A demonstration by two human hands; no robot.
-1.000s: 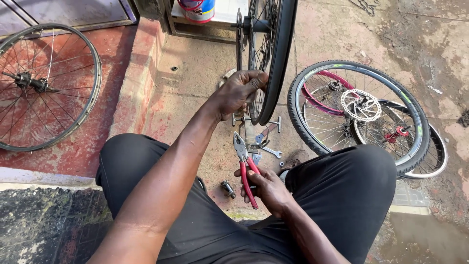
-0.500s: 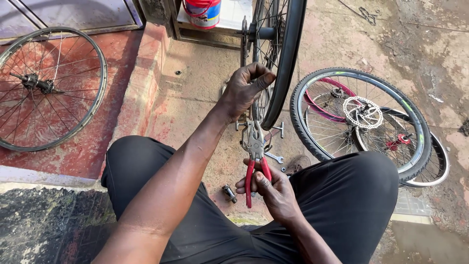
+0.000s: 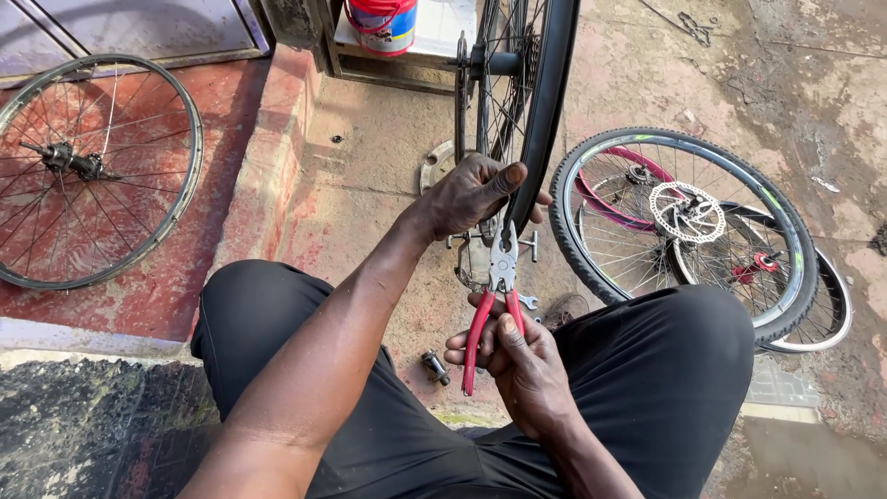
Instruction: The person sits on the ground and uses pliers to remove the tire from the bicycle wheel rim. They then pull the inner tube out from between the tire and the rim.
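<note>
Here, right hand (image 3: 517, 365) wrapped round the red handles of pliers (image 3: 499, 291), grip pinching them, steel nose up toward the upright wheel's tyre (image 3: 545, 102). Left hand (image 3: 471, 194) clamped on that tyre just above the pliers. Small spanner (image 3: 528, 301) just beside the pliers; disc-brake wheel (image 3: 684, 222) flat beyond; bare spoked rim (image 3: 92, 171) well apart.

Spare wheels ring a pavement repair spot
A bare spoked rim (image 3: 92, 171) lies on red flooring; a tyred wheel with disc rotor (image 3: 684, 222) rests on concrete, a red bucket (image 3: 381, 23) behind
</note>
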